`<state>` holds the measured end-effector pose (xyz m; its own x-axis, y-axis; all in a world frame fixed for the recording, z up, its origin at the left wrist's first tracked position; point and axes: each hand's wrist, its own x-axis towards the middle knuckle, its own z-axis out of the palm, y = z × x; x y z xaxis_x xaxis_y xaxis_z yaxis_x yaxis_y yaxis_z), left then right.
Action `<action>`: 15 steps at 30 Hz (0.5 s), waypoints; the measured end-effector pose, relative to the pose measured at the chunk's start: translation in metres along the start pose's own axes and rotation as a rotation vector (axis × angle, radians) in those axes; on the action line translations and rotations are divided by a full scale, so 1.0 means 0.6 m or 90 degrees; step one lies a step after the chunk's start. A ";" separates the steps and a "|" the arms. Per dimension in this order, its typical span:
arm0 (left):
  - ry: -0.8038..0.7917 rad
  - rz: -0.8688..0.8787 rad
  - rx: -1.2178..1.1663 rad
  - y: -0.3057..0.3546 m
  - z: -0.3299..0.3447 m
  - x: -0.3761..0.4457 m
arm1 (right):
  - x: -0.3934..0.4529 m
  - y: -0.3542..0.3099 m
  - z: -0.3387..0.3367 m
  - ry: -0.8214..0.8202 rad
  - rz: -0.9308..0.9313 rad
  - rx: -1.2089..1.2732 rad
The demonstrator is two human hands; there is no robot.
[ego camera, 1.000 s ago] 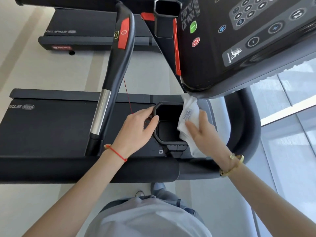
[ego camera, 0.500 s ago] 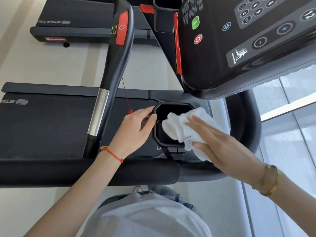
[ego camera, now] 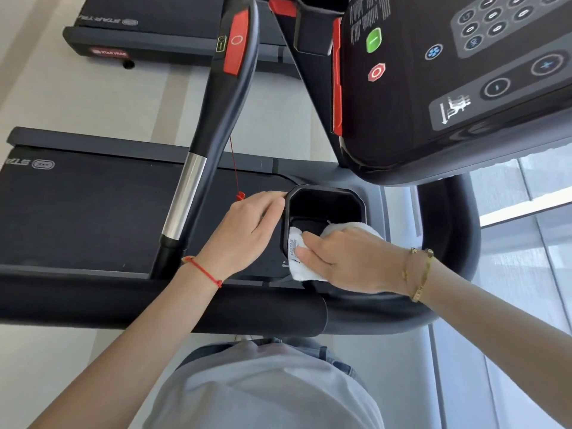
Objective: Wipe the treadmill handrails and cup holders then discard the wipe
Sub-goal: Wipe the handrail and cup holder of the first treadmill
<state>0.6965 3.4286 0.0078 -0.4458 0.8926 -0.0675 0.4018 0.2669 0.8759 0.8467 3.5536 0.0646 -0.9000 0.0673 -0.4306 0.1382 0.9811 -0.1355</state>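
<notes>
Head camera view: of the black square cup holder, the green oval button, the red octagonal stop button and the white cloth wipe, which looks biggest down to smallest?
1. Black square cup holder
2. White cloth wipe, partly hidden under the right hand
3. Green oval button and red octagonal stop button: too alike to rank.

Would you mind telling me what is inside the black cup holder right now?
A corner of the white cloth dips over the cup holder near rim, pressed by the right hand. The rest looks dark and bare; the hand hides the near wall.

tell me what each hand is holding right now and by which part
The right hand presses the white wipe onto the cup holder's near rim, gripping its bunched middle. The left hand holds nothing, resting beside the rim.
</notes>
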 end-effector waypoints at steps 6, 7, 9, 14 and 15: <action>-0.037 -0.027 0.008 0.000 -0.005 -0.001 | -0.034 0.009 -0.011 -0.032 -0.019 0.089; -0.040 -0.031 0.006 0.000 -0.006 -0.001 | -0.027 0.009 -0.013 -0.036 -0.009 0.120; -0.044 -0.034 0.010 0.001 -0.007 -0.001 | 0.000 0.002 -0.014 -0.097 0.022 0.145; -0.048 -0.018 0.033 0.000 -0.009 0.002 | 0.044 0.019 -0.013 -0.216 -0.037 0.062; -0.051 -0.014 0.039 -0.001 -0.009 0.002 | 0.037 0.020 -0.010 -0.195 -0.050 0.025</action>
<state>0.6913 3.4277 0.0098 -0.3913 0.9115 -0.1268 0.4411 0.3068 0.8434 0.8261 3.5680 0.0587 -0.7429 -0.0713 -0.6656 0.0946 0.9731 -0.2098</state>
